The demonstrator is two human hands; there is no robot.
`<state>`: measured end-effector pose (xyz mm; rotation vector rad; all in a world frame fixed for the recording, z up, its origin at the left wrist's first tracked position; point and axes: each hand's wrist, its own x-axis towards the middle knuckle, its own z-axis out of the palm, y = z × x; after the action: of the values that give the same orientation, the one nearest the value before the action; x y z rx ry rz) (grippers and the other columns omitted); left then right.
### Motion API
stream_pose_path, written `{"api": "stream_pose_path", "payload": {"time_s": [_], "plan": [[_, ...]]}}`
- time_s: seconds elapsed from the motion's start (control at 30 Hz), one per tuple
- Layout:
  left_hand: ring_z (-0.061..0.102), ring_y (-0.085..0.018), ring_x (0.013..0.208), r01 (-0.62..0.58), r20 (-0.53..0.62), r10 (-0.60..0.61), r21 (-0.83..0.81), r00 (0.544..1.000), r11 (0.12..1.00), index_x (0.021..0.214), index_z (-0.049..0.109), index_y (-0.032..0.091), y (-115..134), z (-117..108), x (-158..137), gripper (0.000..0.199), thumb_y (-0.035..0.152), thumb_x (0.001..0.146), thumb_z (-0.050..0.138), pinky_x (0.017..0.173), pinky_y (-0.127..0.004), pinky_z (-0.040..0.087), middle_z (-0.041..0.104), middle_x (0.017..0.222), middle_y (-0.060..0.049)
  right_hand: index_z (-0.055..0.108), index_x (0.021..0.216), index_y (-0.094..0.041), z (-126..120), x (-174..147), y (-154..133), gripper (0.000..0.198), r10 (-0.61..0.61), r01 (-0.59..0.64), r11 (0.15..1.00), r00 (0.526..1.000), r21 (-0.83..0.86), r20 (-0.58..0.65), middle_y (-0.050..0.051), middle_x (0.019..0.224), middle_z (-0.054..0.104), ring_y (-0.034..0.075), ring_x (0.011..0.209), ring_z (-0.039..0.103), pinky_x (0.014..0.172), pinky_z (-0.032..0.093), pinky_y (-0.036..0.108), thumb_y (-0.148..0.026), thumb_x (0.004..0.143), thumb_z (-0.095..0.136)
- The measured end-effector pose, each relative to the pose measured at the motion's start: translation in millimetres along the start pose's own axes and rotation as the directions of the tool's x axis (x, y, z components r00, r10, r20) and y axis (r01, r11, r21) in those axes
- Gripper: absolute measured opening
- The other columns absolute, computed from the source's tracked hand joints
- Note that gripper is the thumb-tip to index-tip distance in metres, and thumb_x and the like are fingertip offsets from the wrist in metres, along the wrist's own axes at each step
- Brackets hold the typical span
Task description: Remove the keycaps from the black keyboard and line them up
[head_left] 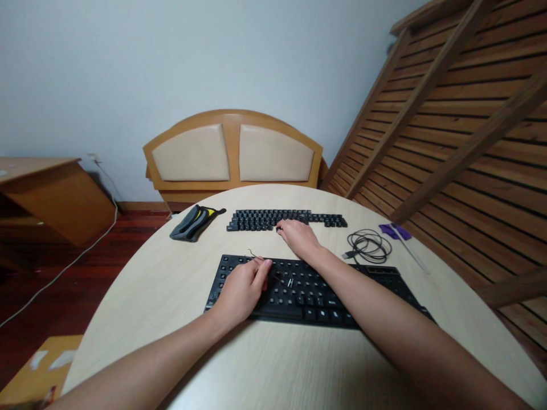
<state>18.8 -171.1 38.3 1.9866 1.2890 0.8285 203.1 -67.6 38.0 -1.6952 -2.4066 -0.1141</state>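
Note:
A black keyboard (277, 312) lies across the near half of the round table, with many of its keycaps off and bare switch stems showing. Over its left part, my left hand (244, 285) is closed around a thin wire tool (251, 253), most of which is hidden by the fingers. Farther off, loose black keycaps (256, 219) lie lined up in rows. At the front edge of those rows my right hand (299, 236) pinches a small black keycap (278, 229). Several keycaps (322, 314) remain seated along the keyboard's lower right. My right forearm covers part of the keyboard.
A coiled black USB cable (370, 246) lies right of the keycap rows. Beyond it are a purple cloth (394, 230) and a thin pale stick (412, 250). A grey, black and yellow pouch (194, 223) sits at the left. A headboard (233, 154) stands behind the table (171, 302).

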Motion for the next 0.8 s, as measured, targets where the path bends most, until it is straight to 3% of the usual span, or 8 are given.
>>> {"api": "stream_pose_path", "payload": {"time_s": [0.4,0.8], "plan": [[0.057,-0.019,0.063,0.023,0.011,-0.023,0.010,1.000,1.000,0.060,0.048,0.020,-0.7,1.2,0.2,0.050,0.044,0.101,0.031,0.066,-0.030,0.037,0.058,0.064,-0.002,0.064,0.118,-0.020,18.1,10.8,5.1,0.025,0.041,-0.036,0.995,0.997,0.092,-0.059,0.008,0.116,0.070,0.024,0.111,0.063,0.094,0.046,0.032,-0.024,0.097,0.051],[0.057,-0.019,0.064,0.022,0.013,-0.023,0.041,1.000,0.999,0.061,0.049,0.020,-0.9,1.2,-0.3,0.050,0.044,0.101,0.031,0.067,-0.029,0.038,0.060,0.065,-0.002,0.064,0.118,-0.022,16.2,12.6,1.8,0.025,0.054,-0.047,0.991,0.997,0.124,-0.055,0.007,0.117,0.070,0.024,0.110,0.063,0.093,0.047,0.033,-0.024,0.097,0.051]]}}
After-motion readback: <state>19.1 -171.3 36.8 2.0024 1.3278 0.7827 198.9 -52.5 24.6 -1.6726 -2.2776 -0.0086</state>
